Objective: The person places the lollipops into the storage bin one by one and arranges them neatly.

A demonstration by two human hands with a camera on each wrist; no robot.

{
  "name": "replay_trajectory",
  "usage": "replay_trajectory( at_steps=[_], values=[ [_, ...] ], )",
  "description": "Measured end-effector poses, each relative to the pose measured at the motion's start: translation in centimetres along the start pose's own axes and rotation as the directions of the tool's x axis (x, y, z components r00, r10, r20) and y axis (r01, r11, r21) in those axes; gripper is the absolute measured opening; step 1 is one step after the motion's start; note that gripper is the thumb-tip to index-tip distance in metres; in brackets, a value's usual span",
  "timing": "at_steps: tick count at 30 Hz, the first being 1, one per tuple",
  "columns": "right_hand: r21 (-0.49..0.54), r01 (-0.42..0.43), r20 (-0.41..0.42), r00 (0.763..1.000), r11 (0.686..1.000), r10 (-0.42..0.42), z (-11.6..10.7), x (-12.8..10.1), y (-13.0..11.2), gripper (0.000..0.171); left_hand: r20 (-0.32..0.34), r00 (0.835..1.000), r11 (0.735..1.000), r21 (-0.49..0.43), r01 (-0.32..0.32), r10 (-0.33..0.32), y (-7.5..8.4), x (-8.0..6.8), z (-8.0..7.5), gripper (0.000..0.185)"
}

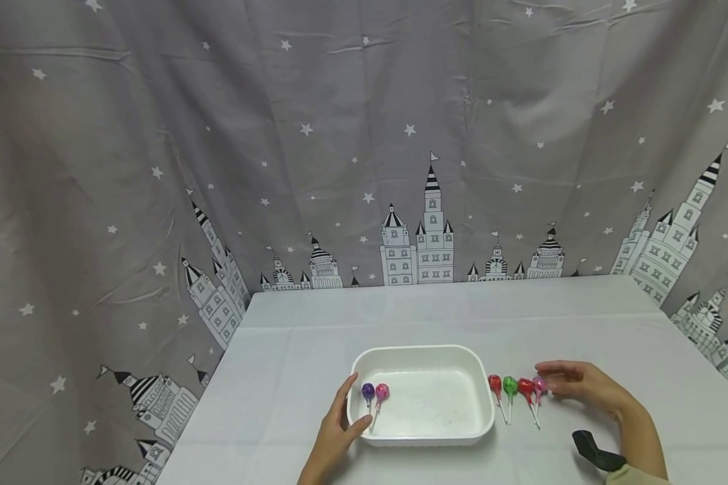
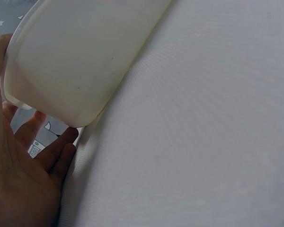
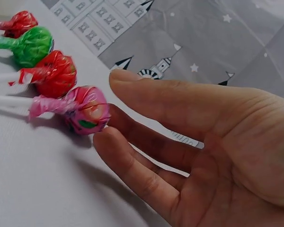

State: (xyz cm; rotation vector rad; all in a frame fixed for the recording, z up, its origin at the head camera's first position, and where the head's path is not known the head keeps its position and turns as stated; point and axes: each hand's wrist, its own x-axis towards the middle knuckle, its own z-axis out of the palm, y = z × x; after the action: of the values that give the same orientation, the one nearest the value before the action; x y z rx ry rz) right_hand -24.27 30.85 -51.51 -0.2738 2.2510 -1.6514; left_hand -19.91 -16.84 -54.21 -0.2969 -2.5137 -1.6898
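A shallow white tray (image 1: 437, 434) stands on the table, and my left hand (image 1: 334, 434) holds its left end, thumb at the front rim and fingers along the side. Inside at the left lie a purple lollipop (image 1: 368, 391) and a pink one (image 1: 382, 392). Right of the tray is a row of lollipops: red (image 1: 495, 383), green (image 1: 510, 386), red (image 1: 526, 387) and pink (image 1: 540, 384). My right hand (image 3: 217, 127) is beside the last one, the pink lollipop (image 3: 87, 111); its fingertips are right at the wrapped head, the thumb standing apart.
A white cloth covers the table (image 1: 315, 316). Behind it and at both sides hangs a grey curtain (image 1: 340, 81) printed with stars and castles. A black strap piece (image 1: 597, 453) sticks out near my right wrist, by a beige sleeve (image 1: 633, 475).
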Motion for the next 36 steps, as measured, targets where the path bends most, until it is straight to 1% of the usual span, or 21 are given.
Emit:
replay_trajectory(
  at_steps=[2,7,11,15,21,27,32,34,36],
  values=[
    [-0.001,0.007,0.015,1.0,1.0,-0.007,0.1,0.1,0.3,0.053,-0.001,1.0,1.0,-0.003,-0.003,0.003,0.0,0.0,0.0,0.072],
    [-0.054,0.022,0.036,0.999,0.998,-0.02,0.3,0.3,0.6,0.055,0.001,1.0,1.0,-0.014,-0.007,0.007,-0.1,0.1,0.0,0.072],
    [-0.084,0.051,0.056,0.997,0.995,-0.047,0.4,0.5,0.6,0.055,0.001,1.0,1.0,-0.013,-0.009,0.009,-0.1,0.0,0.0,0.072],
    [-0.097,0.052,0.056,0.997,0.994,-0.047,0.5,0.6,0.4,0.054,0.002,1.0,1.0,-0.014,-0.016,0.016,0.0,0.0,0.0,0.072],
    [-0.152,0.019,0.024,1.0,0.988,-0.016,0.9,0.8,0.0,0.054,0.009,1.0,1.0,-0.015,-0.018,0.018,-0.1,0.0,0.0,0.071],
    [-0.157,-0.016,-0.009,1.0,0.988,0.014,1.2,0.7,-0.4,0.052,0.003,1.0,1.0,0.002,-0.028,0.028,0.0,0.0,0.0,0.071],
    [-0.188,-0.07,-0.067,0.996,0.98,0.058,1.3,0.6,-0.4,0.05,0.002,1.0,1.0,-0.01,0.008,-0.008,0.2,-0.1,0.1,0.071],
    [-0.192,-0.078,-0.076,0.995,0.978,0.064,1.2,0.6,-0.3,0.049,0.001,1.0,1.0,-0.017,0.019,-0.019,0.2,-0.1,0.1,0.071],
    [-0.187,-0.064,-0.065,0.996,0.98,0.053,1.1,0.5,-0.3,0.049,0.002,1.0,1.0,-0.022,0.015,-0.015,0.2,-0.1,0.1,0.071]
  ],
)
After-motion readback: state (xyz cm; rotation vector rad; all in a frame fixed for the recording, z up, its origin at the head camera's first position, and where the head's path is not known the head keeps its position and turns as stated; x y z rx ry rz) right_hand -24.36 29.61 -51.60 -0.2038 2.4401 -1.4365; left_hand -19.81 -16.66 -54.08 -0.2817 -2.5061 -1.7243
